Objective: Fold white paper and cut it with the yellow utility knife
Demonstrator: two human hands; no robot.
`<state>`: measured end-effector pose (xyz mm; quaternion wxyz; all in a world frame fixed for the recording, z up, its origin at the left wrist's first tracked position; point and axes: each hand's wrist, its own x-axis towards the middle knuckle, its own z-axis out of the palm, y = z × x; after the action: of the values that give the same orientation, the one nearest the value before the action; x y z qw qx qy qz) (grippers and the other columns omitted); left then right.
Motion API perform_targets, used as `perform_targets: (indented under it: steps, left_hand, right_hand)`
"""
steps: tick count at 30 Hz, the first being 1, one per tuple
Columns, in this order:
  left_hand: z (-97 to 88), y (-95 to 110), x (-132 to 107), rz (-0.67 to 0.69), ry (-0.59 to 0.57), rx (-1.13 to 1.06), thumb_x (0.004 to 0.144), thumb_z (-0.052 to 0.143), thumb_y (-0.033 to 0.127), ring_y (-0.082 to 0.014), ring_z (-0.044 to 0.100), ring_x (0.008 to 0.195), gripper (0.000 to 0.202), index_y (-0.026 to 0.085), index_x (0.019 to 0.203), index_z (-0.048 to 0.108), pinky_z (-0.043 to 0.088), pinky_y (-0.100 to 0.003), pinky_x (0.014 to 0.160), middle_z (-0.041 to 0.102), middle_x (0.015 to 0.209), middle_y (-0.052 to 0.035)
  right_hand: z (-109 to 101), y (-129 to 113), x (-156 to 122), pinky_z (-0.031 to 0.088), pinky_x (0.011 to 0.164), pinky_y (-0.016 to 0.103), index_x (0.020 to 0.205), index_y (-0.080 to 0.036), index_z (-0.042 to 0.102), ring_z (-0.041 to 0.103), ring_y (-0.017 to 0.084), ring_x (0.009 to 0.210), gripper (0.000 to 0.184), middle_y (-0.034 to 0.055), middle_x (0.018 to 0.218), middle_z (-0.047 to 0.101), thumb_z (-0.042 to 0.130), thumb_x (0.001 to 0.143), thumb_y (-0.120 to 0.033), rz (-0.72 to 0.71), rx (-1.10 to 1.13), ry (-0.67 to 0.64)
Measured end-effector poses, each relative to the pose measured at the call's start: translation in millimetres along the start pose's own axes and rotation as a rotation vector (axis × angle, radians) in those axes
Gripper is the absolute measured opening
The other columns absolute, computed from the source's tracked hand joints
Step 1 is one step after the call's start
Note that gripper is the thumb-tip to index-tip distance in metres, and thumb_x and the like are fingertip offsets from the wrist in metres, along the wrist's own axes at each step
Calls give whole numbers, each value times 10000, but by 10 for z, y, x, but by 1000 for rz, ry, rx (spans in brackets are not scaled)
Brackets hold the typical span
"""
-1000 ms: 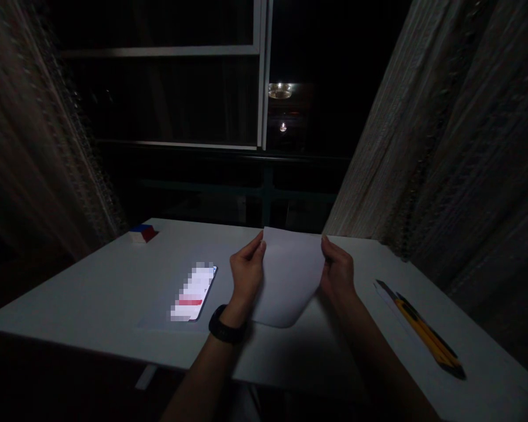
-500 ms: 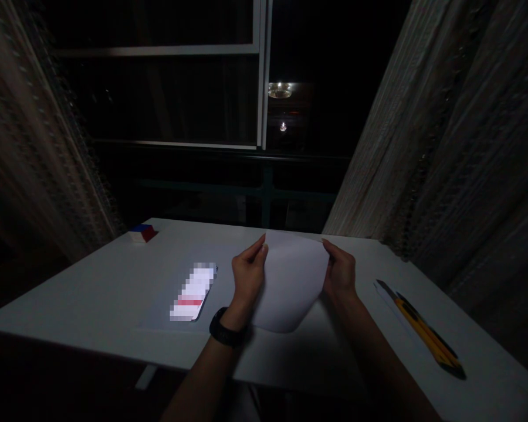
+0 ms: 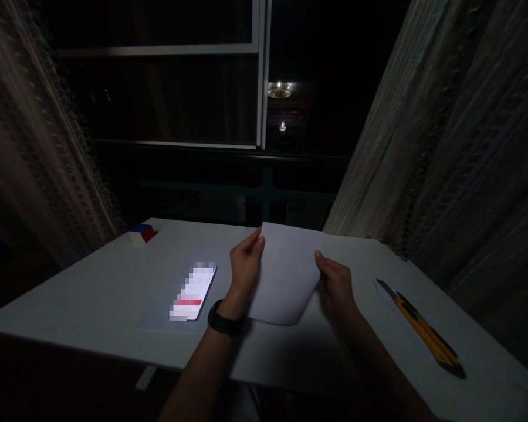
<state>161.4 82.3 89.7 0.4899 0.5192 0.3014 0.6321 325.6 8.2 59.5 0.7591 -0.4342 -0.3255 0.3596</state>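
Observation:
A white sheet of paper (image 3: 288,275) is held up above the table, tilted toward me, its lower edge curving. My left hand (image 3: 245,264) pinches its left edge near the top corner, thumb in front. Lower down on the right edge, my right hand (image 3: 335,281) grips the sheet with the thumb in front; its fingers are partly hidden behind the paper. A dark band (image 3: 223,319) circles my left wrist. Left of that hand lies a phone (image 3: 193,292) with a lit, blurred screen, resting on what looks like another pale sheet (image 3: 152,319).
The white table (image 3: 83,305) stands before a dark window (image 3: 158,99). A yellow and black utility knife (image 3: 426,334) lies on the right side, blade pointing away. A small red, blue and white cube (image 3: 141,232) sits at the far left corner. Curtains (image 3: 378,129) hang at both sides.
My right hand has slid down the paper's right edge, away from the top corner. The sheet has risen slightly and shifted a little left, its top now flatter.

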Motion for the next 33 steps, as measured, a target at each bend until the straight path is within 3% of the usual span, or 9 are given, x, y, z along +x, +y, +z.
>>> perform_targets:
  steps: [3,7,16,26,33]
  left_hand:
    - [-19,-42,-4,-31,-62,41,766,651,309,-218,642,964,478,140,1208,584,480,-341,884,702,1025,-85]
    - [-51,-189,-76,-62,-158,121,760,652,281,-226,639,986,343,134,1069,675,477,-341,901,690,1053,-90]
    - [6,-406,-102,34,-121,291,817,572,287,-220,625,1028,318,165,1097,660,461,-351,925,671,1099,-67]
    - [-3,-539,-80,-37,-198,295,835,558,295,-228,632,1004,322,148,1105,654,481,-352,887,664,1117,-80]
    - [-56,-580,-112,49,-103,406,812,571,215,-209,646,950,263,159,1041,689,481,-333,871,699,1030,-85]
  right_hand:
    - [5,-31,89,406,498,254,557,-144,648,500,126,519,332,6,546,594,772,597,-449,-27,16,52]
    - [-36,-38,195,403,495,247,583,-139,651,500,120,508,355,-1,537,596,775,581,-472,-57,24,119]
    - [-92,146,270,444,538,261,646,-132,647,545,138,566,391,18,623,644,754,592,-504,-49,35,204]
    - [-92,145,257,405,484,247,572,-134,603,488,116,495,410,-6,521,578,765,561,-510,-2,14,230]
    - [-120,227,245,345,444,246,541,-133,588,428,104,448,462,-25,471,532,735,549,-571,5,-128,259]
